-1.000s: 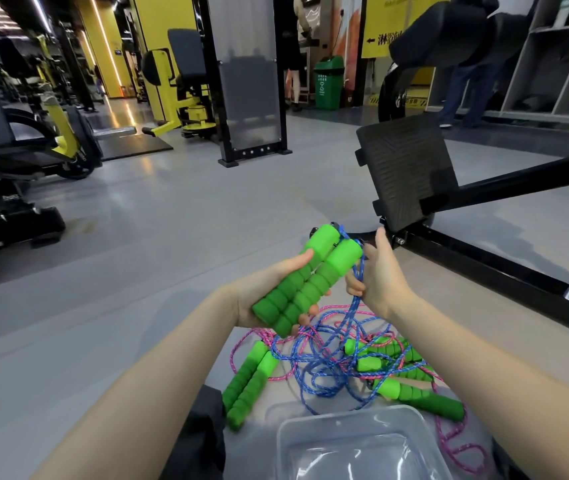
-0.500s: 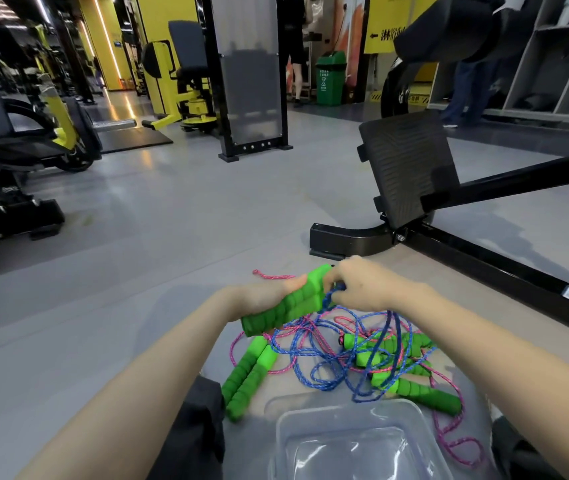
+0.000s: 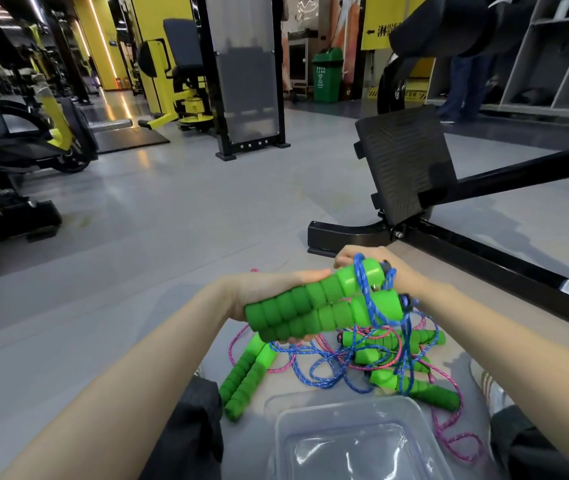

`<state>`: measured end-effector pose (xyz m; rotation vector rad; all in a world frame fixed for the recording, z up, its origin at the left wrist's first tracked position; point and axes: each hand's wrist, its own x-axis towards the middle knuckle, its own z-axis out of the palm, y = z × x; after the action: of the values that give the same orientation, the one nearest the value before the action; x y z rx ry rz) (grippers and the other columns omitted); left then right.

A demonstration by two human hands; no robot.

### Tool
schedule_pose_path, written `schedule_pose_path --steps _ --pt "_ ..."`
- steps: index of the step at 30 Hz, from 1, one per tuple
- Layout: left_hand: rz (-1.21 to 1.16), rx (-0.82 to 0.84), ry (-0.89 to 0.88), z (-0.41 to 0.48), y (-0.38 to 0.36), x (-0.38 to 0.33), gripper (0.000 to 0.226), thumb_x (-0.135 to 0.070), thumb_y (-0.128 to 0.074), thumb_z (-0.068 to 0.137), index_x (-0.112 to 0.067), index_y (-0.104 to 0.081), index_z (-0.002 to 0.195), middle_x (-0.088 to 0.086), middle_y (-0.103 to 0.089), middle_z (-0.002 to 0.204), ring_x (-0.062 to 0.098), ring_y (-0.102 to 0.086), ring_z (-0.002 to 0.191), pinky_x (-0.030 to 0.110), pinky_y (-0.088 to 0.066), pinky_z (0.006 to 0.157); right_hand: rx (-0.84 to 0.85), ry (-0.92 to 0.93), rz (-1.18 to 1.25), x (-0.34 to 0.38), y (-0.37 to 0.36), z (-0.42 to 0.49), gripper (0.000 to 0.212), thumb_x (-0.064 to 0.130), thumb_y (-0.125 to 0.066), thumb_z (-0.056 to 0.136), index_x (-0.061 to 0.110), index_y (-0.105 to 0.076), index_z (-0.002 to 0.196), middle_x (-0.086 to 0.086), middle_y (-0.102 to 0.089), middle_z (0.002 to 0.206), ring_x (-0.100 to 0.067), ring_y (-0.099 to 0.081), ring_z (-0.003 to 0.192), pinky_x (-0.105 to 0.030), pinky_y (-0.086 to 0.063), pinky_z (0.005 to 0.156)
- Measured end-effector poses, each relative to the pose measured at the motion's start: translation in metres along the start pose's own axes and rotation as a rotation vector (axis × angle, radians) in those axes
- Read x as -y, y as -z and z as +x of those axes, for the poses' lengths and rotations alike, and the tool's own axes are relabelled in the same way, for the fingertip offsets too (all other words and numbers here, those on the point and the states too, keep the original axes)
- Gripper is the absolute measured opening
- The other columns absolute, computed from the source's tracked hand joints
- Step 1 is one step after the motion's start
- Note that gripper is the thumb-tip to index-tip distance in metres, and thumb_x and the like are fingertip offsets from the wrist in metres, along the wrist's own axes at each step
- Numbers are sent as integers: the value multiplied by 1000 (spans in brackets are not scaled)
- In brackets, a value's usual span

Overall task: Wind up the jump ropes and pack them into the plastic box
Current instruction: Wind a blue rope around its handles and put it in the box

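Note:
My left hand (image 3: 269, 292) grips a pair of green foam handles (image 3: 314, 306) held side by side, nearly level above the floor. A blue rope (image 3: 362, 285) loops around the handles' right ends. My right hand (image 3: 390, 271) sits just behind those ends, pinching the blue rope. Below them lies a tangle of blue and pink ropes (image 3: 328, 368) with several more green handles (image 3: 246, 379). A clear plastic box (image 3: 283, 431) stands open at the bottom centre, nothing inside it.
A black gym machine with a ribbed footplate (image 3: 404, 161) and a long floor bar (image 3: 484, 268) stands just beyond my hands on the right. Other machines (image 3: 16, 143) line the left and back. My dark-trousered knees (image 3: 189, 434) flank the box.
The handles tipped from upright to nearly level and dropped lower. My right hand carried the blue rope around their ends, and a loop now lies over them.

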<state>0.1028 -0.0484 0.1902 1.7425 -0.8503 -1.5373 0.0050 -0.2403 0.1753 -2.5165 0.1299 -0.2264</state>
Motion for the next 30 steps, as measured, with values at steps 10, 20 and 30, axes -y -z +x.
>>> schedule_pose_path --steps 10,20,30 --pt "-111 -373 -132 6 16 11 63 -68 -34 88 -14 -66 98 6 -62 76 19 -54 60 28 -44 58 532 -287 44 31 -26 -12 12 13 -52 92 12 -48 81 -1 -33 49 -10 -34 38 -26 -55 51" --pt "282 -392 18 3 11 13 52 -67 -35 90 -25 -63 102 -9 -69 95 -4 -64 64 15 -47 60 22 55 -373 39 18 -1 25 9 -49 81 24 -65 93 3 -61 79 -20 -50 76 -34 -45 72" --pt "127 -82 50 0 -14 -7 51 -64 -41 87 -19 -65 90 -5 -68 68 11 -62 60 25 -50 62 43 56 -63 17 11 -11 16 20 -43 98 16 -58 102 6 -60 71 -17 -51 62 -38 -42 64"
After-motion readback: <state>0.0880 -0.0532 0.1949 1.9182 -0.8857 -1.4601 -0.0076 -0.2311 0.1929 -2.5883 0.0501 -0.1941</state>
